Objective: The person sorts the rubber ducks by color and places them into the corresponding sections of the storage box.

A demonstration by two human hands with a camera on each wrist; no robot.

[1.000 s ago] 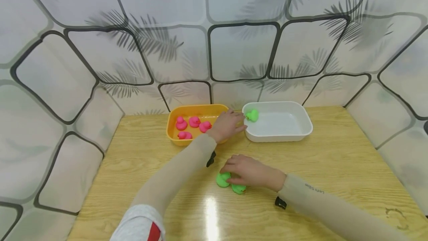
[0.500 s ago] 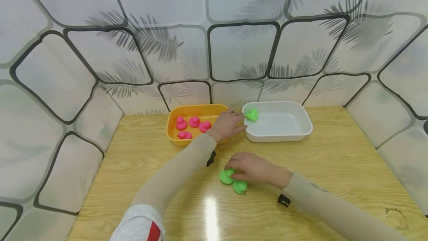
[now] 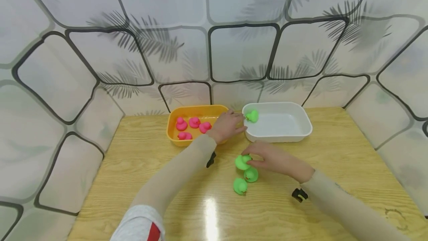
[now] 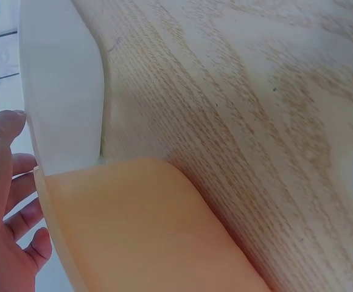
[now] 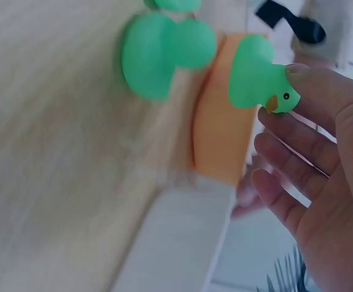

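My right hand [image 3: 265,156] pinches a green rubber duck [image 3: 242,162] by its fingertips, just above the wooden table [image 3: 334,159] and in front of the white tray [image 3: 302,133]. In the right wrist view the held green duck [image 5: 257,74] sits against my fingers [image 5: 304,131]. Two more green ducks [image 3: 250,174] [image 3: 240,186] lie on the table below it. One green duck [image 3: 252,115] rests in the white tray's left corner. My left hand [image 3: 229,124] rests with relaxed fingers on the right end of the orange tray [image 3: 174,120], which holds several pink ducks [image 3: 194,122].
The two trays stand side by side at the table's back edge, against a patterned backdrop. In the left wrist view the white tray wall [image 4: 61,91] and orange tray wall [image 4: 134,225] touch beside bare table [image 4: 255,121]. Bare wood lies left and right.
My right hand has risen from the cluster of green ducks with one duck and moved right and back toward the white tray. Two ducks stay on the table. The left hand has not moved.
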